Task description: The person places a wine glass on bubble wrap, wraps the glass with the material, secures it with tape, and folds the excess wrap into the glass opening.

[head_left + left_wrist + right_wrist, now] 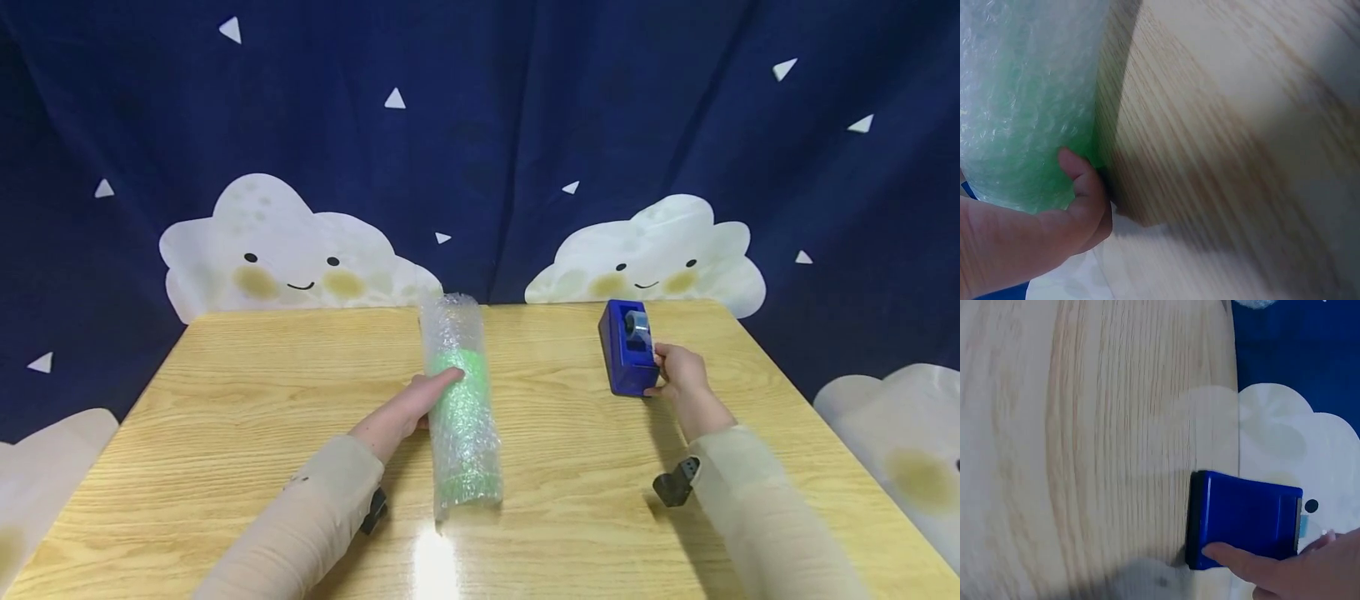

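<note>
A long bundle of bubble wrap (463, 442) lies lengthwise on the table, with something green showing through it. Its far end is clear wrap alone. My left hand (416, 402) grips the bundle's left side, thumb over the top and the other fingers mostly hidden at its side. In the left wrist view, a curled digit of that hand (1079, 212) presses against the green part. To the right, my right hand (684, 379) holds the near end of a blue tape dispenser (628, 367). One finger lies along the dispenser's side (1250, 515) in the right wrist view. A tape roll (637, 325) sits in it.
Both things are on a light wooden table (285, 375). Behind its far edge hangs a dark blue curtain (480, 125) with white clouds and triangles. Small black devices are strapped under both wrists, the right one (675, 483) showing more fully.
</note>
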Available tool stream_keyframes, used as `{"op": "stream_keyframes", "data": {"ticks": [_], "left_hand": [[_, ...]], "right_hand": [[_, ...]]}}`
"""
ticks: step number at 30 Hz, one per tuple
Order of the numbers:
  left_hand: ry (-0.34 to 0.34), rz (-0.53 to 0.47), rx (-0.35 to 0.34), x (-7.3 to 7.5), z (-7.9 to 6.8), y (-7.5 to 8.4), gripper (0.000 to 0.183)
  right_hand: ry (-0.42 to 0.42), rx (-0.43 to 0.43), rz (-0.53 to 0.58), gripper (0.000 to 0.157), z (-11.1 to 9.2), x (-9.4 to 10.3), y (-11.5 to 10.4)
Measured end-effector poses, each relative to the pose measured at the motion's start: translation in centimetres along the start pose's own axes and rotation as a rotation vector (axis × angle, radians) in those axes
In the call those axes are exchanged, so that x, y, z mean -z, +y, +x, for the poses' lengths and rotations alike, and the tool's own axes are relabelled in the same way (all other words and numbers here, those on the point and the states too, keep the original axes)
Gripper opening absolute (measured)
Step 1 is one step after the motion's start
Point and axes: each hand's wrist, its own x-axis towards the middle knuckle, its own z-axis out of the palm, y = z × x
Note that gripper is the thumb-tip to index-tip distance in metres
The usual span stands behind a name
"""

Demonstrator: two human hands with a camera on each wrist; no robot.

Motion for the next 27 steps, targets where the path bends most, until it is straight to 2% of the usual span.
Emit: {"op": "stream_keyframes", "data": {"ticks": [9, 14, 22, 25, 27], "left_hand": [[-0.003, 0.001, -0.009, 0.1, 0.2, -0.2, 0.092], [-0.002, -0.009, 0.000, 0.1, 0.2, -0.3, 0.094], [0.004, -0.024, 0.008, 0.0, 0.1, -0.3, 0.097], [-0.001, -0.034, 0.010, 0.0, 0.1, -0.3, 0.099], [-0.002, -0.038, 0.009, 0.0, 0.1, -0.3, 0.099]], "right_hand": [[-0.011, 0.016, 0.177, 0.041, -0.8, 0.0, 0.1], [0.007, 0.044, 0.215, 0.041, -0.9, -0.1, 0.4], [0.152, 0.090, 0.222, 0.038, 0.1, -1.5, 1.3], [0.153, 0.060, 0.184, 0.038, -0.1, -1.5, 1.2], [0.121, 0.030, 0.136, 0.039, -0.3, -1.4, 0.9]]}}
